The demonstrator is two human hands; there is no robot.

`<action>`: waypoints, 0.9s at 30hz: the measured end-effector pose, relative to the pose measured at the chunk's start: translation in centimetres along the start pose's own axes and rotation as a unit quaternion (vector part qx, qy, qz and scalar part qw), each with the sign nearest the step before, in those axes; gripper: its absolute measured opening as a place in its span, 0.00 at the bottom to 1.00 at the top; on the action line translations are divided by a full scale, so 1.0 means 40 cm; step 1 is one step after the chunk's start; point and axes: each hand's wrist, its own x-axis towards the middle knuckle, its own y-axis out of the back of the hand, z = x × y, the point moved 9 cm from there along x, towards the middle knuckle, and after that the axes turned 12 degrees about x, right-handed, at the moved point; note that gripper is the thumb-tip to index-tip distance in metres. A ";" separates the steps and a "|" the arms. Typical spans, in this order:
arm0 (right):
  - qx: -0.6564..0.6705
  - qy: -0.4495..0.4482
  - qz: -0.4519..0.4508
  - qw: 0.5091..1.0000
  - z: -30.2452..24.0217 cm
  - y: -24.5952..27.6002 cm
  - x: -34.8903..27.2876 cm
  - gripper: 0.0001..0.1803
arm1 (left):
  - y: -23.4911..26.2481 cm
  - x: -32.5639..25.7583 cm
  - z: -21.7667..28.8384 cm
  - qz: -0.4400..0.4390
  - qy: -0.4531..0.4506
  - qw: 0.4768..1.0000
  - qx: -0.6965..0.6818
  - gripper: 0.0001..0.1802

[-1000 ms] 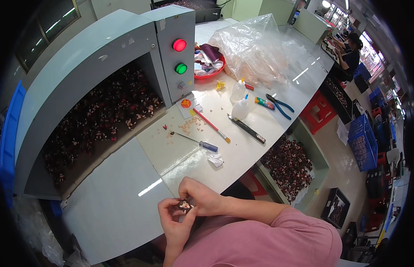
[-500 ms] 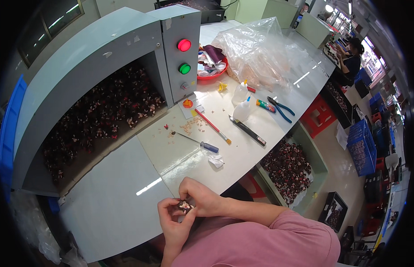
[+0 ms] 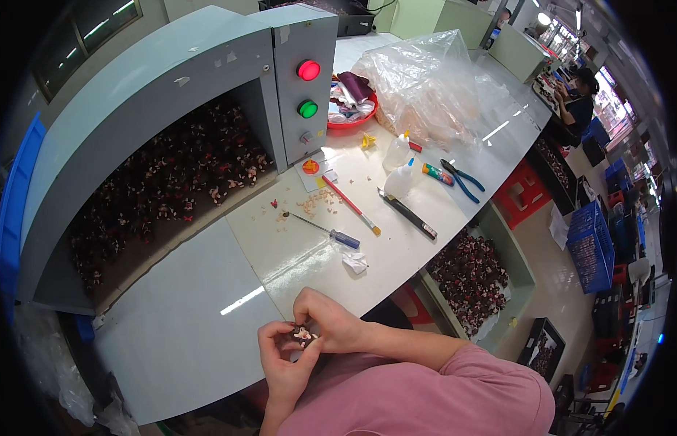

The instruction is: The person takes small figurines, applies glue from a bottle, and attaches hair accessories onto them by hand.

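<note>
A small dark-brown and cream figurine [image 3: 303, 336] is pinched between my two hands, over the near edge of the white table [image 3: 186, 320]. My left hand [image 3: 284, 356] closes thumb and fingers on its left and lower side. From the right, my right hand [image 3: 327, 323] grips its upper and right side. The fingertips hide part of the figurine. Beyond my hands lie a crumpled white tissue [image 3: 354, 261], a blue-handled screwdriver [image 3: 343, 238], a red-handled brush [image 3: 351, 206] and scattered small beige pieces [image 3: 317, 202].
A grey arched machine [image 3: 157, 65] full of similar figurines stands at the left. Farther back are a black cutter [image 3: 407, 214], white bottles [image 3: 399, 180], pliers [image 3: 462, 178] and a plastic bag [image 3: 418, 87]. A bin of figurines [image 3: 524, 280] sits right of the table; another person [image 3: 580, 109] works beyond.
The view has shifted slightly. Both hands keep their pinch on the figurine, which shows a little more of its cream front now.
</note>
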 end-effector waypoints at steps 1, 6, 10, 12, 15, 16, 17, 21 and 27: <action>-0.004 0.001 -0.001 1.000 -0.001 0.000 0.000 0.22 | 0.000 0.000 -0.002 -0.001 0.005 1.000 0.000 0.28; 0.005 -0.006 0.002 1.000 0.000 0.000 0.000 0.23 | 0.002 -0.001 0.002 0.001 0.003 1.000 0.002 0.28; 0.008 -0.012 0.002 1.000 0.010 -0.001 -0.005 0.23 | 0.002 -0.001 0.001 0.004 0.001 1.000 0.001 0.28; 0.007 -0.010 0.000 1.000 0.009 -0.002 -0.004 0.23 | 0.002 -0.001 0.002 0.004 0.003 1.000 0.001 0.28; 0.007 -0.011 -0.002 1.000 0.009 -0.001 -0.004 0.23 | 0.000 0.000 0.006 0.005 0.008 1.000 0.001 0.28; 0.007 -0.012 -0.002 1.000 0.010 0.000 -0.005 0.23 | -0.001 0.001 0.006 0.005 0.010 1.000 0.001 0.28; 0.008 -0.013 -0.001 1.000 0.011 0.001 -0.005 0.23 | -0.002 0.001 0.005 0.005 0.011 1.000 0.001 0.28; 0.005 -0.015 -0.004 1.000 0.008 0.004 -0.003 0.23 | -0.003 0.003 0.004 0.005 0.004 1.000 0.004 0.28; 0.010 -0.005 0.006 1.000 -0.002 0.009 0.004 0.20 | -0.005 0.004 0.003 0.004 0.005 1.000 0.000 0.28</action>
